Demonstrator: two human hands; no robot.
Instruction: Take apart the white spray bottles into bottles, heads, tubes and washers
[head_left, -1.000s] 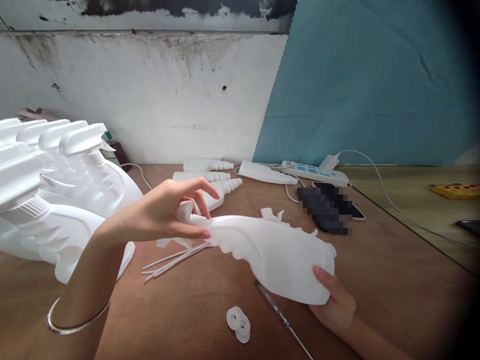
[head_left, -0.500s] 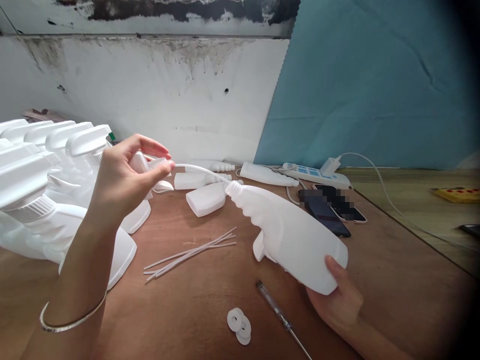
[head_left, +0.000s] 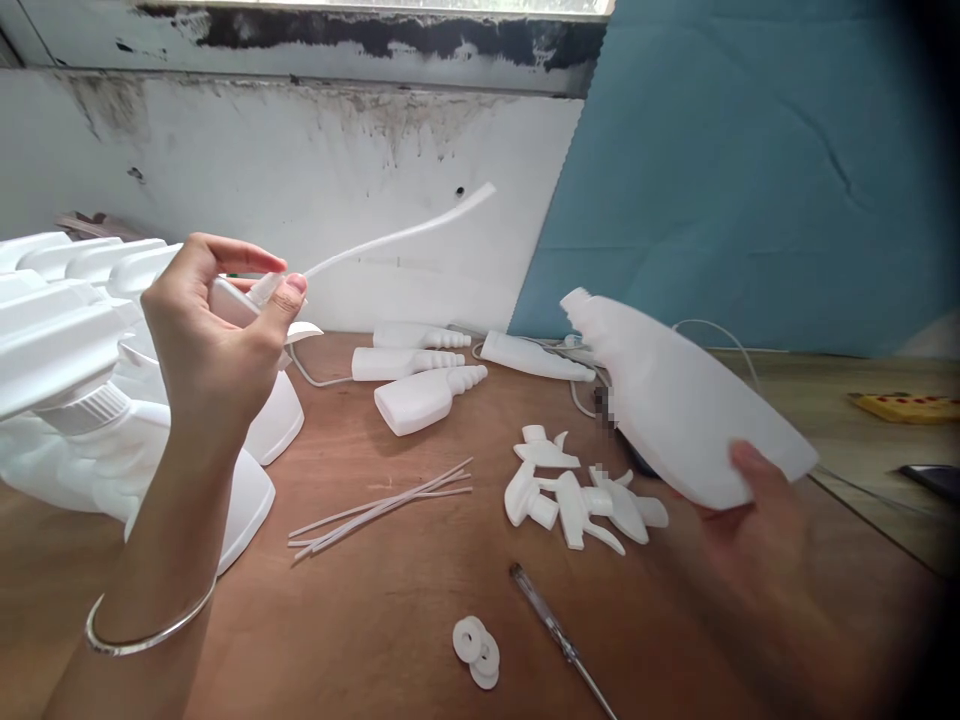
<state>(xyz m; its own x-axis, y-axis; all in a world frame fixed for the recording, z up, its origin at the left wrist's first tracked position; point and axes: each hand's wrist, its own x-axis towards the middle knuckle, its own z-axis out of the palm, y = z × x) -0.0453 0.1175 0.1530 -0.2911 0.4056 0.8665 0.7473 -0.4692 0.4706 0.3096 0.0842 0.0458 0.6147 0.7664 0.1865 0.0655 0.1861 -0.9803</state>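
Note:
My left hand [head_left: 225, 315] is closed around a white trigger spray head [head_left: 238, 300], mostly hidden by the fingers. From it a thin white dip tube [head_left: 397, 232] sticks out to the upper right, its far end free in the air. At the right, my right hand [head_left: 765, 540], blurred by motion, grips the bottom end of a white plastic bottle [head_left: 675, 400]. The bottle is tilted, with its open threaded neck pointing up and left, well apart from the tube. Below the bottle, several loose white spray heads [head_left: 574, 500] lie on the table.
Assembled spray bottles [head_left: 82, 400] crowd the left. Empty bottles [head_left: 431, 395] lie along the wall. Loose tubes [head_left: 382, 508], white washers [head_left: 478, 650] and a screwdriver [head_left: 559, 635] are on the wooden table [head_left: 360, 620]. A white cable [head_left: 720, 325] runs behind the held bottle.
The tube has come out of the bottle's neck. My right hand has carried the bottle right and up, uncovering the loose spray heads; my left hand has shifted left and slightly up.

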